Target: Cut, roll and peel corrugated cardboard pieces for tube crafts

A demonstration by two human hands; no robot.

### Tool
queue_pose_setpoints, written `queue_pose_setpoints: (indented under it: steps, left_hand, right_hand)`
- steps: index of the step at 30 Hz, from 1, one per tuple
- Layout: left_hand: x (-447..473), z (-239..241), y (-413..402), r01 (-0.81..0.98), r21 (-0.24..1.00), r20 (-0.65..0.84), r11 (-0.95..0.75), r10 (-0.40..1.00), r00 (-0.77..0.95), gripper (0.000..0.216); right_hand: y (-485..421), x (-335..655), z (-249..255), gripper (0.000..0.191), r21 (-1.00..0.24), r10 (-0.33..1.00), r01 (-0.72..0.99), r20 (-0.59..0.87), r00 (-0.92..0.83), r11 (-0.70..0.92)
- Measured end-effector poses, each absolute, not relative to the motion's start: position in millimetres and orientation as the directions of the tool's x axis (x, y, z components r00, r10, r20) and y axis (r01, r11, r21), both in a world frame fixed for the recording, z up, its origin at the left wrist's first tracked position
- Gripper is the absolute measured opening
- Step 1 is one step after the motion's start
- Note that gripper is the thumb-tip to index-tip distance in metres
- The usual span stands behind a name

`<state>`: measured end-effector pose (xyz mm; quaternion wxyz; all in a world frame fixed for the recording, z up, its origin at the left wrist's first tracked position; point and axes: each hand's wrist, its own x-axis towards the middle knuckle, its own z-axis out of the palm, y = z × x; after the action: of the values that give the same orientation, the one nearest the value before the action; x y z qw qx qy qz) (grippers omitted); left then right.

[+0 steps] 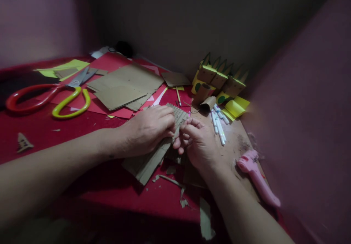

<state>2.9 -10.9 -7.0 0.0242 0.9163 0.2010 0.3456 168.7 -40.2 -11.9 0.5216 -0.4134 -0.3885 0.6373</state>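
A corrugated cardboard strip [148, 161] lies slantwise on the red surface [41, 130]. My left hand [146, 130] rests on top of it, fingers curled over its upper end. My right hand [199, 143] meets it from the right, fingertips pinched on the same upper edge of the cardboard. Torn paper shreds [182, 196] lie just below both hands.
Large scissors [55, 96] with red and yellow handles lie at far left. Flat cardboard sheets [126, 86] sit behind the hands. Yellow-and-brown paper figures [219, 79], cardboard rolls, several white pens [218, 123] and a pink glue gun [256, 176] fill the right side near the wall.
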Motion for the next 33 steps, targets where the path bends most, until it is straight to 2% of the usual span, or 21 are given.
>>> queue_pose_setpoints:
  steps: [6, 9, 13, 19, 21, 26, 29, 33]
  left_hand:
    - [-4, 1, -10, 0.294, 0.388, 0.604, -0.873, 0.482, 0.635, 0.017]
    - [-5, 3, -9, 0.266, 0.444, 0.603, -0.856, 0.504, 0.618, 0.015]
    - [-1, 1, -10, 0.230, 0.428, 0.609, -0.874, 0.467, 0.642, 0.010]
    - [3, -5, -13, 0.312, 0.272, 0.628, -0.910, 0.414, 0.659, 0.017]
    - [1, -2, -15, 0.283, 0.321, 0.614, -0.904, 0.427, 0.665, 0.017]
    - [-5, 11, -16, 0.217, 0.566, 0.536, -0.796, 0.554, 0.637, 0.019]
    - [-7, 11, -15, 0.194, 0.589, 0.546, -0.785, 0.563, 0.620, 0.015]
    - [-6, 3, -11, 0.204, 0.517, 0.577, -0.831, 0.514, 0.635, 0.006]
  right_hand:
    - [-37, 171, -6, 0.021, -0.929, 0.990, -0.344, -0.119, -0.078, -0.138]
    - [-37, 171, -5, 0.021, -0.931, 0.990, -0.337, -0.118, -0.078, -0.138]
    - [-38, 171, -7, 0.020, -0.929, 0.990, -0.345, -0.111, -0.087, -0.135]
    - [-39, 170, -8, 0.019, -0.927, 0.989, -0.348, -0.113, -0.091, -0.138]
    - [-38, 171, -8, 0.019, -0.929, 0.991, -0.348, -0.109, -0.077, -0.130]
    - [-35, 173, -8, 0.019, -0.933, 0.994, -0.342, -0.095, -0.061, -0.110]
    - [-36, 173, -8, 0.018, -0.934, 0.993, -0.339, -0.101, -0.060, -0.115]
    - [-37, 173, -7, 0.018, -0.933, 0.993, -0.340, -0.099, -0.065, -0.116]
